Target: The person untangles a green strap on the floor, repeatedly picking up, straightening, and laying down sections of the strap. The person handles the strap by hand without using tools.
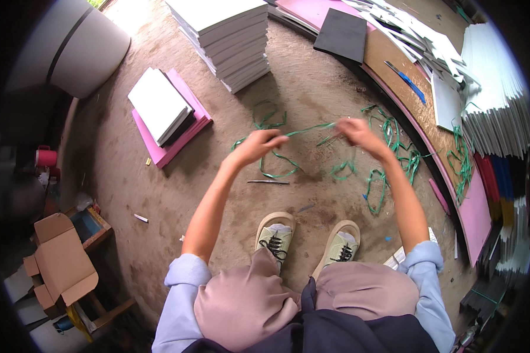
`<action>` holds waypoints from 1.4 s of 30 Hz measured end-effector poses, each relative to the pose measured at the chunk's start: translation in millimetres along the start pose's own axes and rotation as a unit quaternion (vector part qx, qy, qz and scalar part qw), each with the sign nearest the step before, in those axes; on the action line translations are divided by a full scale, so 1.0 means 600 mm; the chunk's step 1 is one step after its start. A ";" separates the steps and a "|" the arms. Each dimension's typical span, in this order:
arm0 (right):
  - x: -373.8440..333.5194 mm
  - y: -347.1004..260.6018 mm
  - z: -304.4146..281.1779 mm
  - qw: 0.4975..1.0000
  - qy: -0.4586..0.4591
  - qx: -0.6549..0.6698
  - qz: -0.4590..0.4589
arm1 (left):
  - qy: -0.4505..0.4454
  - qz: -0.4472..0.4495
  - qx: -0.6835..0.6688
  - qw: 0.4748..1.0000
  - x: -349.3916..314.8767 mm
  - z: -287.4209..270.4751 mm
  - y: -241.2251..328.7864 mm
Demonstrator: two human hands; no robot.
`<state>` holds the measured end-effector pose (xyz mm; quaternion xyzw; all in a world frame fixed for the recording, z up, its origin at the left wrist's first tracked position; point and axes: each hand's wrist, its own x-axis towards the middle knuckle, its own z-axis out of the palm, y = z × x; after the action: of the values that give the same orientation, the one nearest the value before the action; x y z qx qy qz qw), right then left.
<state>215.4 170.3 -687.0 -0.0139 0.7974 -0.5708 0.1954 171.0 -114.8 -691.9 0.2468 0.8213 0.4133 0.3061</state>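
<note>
A strand of green plastic string (310,129) is stretched between my two hands above the concrete floor. My left hand (258,146) is closed on one end, with the thumb and fingers pinched together. My right hand (359,135) grips the string farther right, and its fingers are slightly smeared by motion. Below the left hand, loose loops of the same string (280,175) trail near the floor. A tangled heap of green string (403,156) lies to the right of my right hand. A thin dark stick-like piece (268,182) rests on the floor in front of my shoes (274,238).
A tall stack of white sheets (235,59) stands ahead. Left of it, white sheets (159,106) lie on pink ones (203,117). On the right, a low board (388,53) bears a blue cutter (409,82) and a black sheet (340,35). An open cardboard box (65,259) sits lower left.
</note>
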 end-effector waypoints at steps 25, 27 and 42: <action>-0.005 -0.129 0.038 0.988 0.041 0.130 -0.070 | 0.150 0.257 -0.178 0.938 0.067 0.075 0.083; -0.013 -0.154 0.020 0.974 0.045 0.208 -0.081 | 0.104 0.232 -0.331 0.909 0.087 0.094 0.143; 0.009 -0.246 -0.159 0.906 0.249 0.310 -0.143 | 0.391 0.233 -0.560 0.692 -0.181 -0.213 -0.050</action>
<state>149.3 204.0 -527.5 0.0761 0.5927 -0.7957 -0.0993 151.4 -269.9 -624.1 0.0290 0.3991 0.9140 -0.0670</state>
